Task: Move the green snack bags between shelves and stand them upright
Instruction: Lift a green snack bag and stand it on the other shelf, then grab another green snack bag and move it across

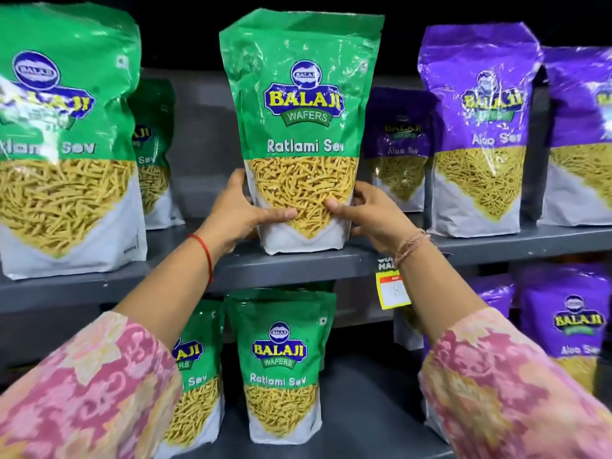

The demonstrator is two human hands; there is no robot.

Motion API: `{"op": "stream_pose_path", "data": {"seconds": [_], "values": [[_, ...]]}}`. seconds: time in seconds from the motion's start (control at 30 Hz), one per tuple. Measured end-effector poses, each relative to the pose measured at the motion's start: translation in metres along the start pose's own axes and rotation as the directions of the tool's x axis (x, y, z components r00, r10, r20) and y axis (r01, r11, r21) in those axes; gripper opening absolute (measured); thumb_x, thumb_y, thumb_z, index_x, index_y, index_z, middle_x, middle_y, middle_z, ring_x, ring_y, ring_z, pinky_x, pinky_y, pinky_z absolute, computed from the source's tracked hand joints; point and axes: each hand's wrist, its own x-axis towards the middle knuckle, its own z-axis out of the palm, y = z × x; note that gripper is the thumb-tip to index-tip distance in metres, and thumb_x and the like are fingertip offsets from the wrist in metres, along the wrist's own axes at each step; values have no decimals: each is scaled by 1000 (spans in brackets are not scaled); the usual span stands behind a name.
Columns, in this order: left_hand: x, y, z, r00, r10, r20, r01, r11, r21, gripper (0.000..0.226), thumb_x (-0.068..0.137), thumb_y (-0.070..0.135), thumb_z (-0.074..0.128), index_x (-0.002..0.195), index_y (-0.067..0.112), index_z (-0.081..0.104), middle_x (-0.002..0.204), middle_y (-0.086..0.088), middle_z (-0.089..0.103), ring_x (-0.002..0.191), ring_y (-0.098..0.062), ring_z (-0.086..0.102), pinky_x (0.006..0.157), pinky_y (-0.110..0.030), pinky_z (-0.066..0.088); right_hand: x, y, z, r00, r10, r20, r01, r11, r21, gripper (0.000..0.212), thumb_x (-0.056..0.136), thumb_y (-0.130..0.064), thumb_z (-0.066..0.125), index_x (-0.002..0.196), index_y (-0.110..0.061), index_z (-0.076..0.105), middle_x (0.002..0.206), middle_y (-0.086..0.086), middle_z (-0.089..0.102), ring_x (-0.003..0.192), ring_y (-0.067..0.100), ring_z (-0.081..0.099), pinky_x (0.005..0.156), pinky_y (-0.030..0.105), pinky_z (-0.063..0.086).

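Both hands' fingers (278, 215) grasp the upright green snack bag (299, 127) at its lower sides.

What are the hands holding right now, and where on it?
Both hands grip one green snack bag by its lower sides, left hand and right hand, thumbs on its front, upright at the upper shelf edge.

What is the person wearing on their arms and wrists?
Loose sleeves with a pink, red and cream flowery pattern cover both forearms. The left wrist has a thin red thread; the right wrist has thin pale threads. No rings show on the fingers.
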Motion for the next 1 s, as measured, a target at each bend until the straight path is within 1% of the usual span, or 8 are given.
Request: {"op": "stream_pose_path", "data": {"seconds": [0.23,0.33,0.4,0.5,0.6,0.77,0.83,1.0], "values": [[-26,-10,1,986,71,-148,-56,993,109,67,59,39,77,114,21,43,111,-6,64,99,-12,62,86,-30,52,-18,1,17,968,-129,-217,75,968,-241,72,78,-23,68,136,-2,31,143,16,41,129,23,42,112,39,33],[-75,-29,-12,768,354,-533,-363,927,92,22,73,40,68,87,33,52,75,8,65,63,-3,63,62,-20,50,-62,12,59,685,-544,-485,362,832,-421,57,78,-34,67,125,-13,44,123,3,51,116,19,50,99,34,44],[-119,-60,-22,625,404,-667,-409,898,160,12,78,39,63,80,35,53,66,15,60,58,-5,59,60,-18,47,-105,40,102,696,-581,-422,471,813,-342,41,80,-40,62,116,-29,45,105,-11,54,95,6,56,80,23,48],[-176,-143,-42,654,216,-725,-119,976,184,27,75,28,68,93,23,48,74,11,51,63,2,50,64,-10,40,-161,106,175,987,-158,-26,151,973,-172,32,79,-38,63,107,-34,48,88,-13,62,77,-3,59,66,8,44],[-204,-228,-68,676,-259,-690,350,937,-8,70,62,9,78,119,3,37,98,-14,46,82,-24,50,72,-33,45,-177,175,223,878,412,244,-376,908,-184,50,78,-20,69,121,-10,44,116,12,59,99,13,54,82,17,45],[-208,-305,-101,687,-594,-418,657,754,9,102,58,10,82,138,6,19,146,-17,31,134,-27,32,110,-36,27,-143,236,268,828,554,87,-547,832,-91,82,71,4,69,136,3,18,114,2,29,108,12,30,94,6,34],[-200,-320,-105,725,-620,-301,642,766,-32,91,59,2,80,133,6,28,140,-15,41,128,-26,40,108,-35,31,-126,257,278,792,607,68,-599,794,-106,90,72,5,67,141,0,9,117,2,28,113,12,30,105,29,33],[-187,-328,-110,739,-658,-141,644,753,-135,65,65,-10,70,122,3,42,131,-21,52,109,-23,50,93,-28,40,-107,282,286,760,636,135,-647,759,71,68,72,18,60,132,1,33,136,21,48,117,28,50,101,40,42]]}}
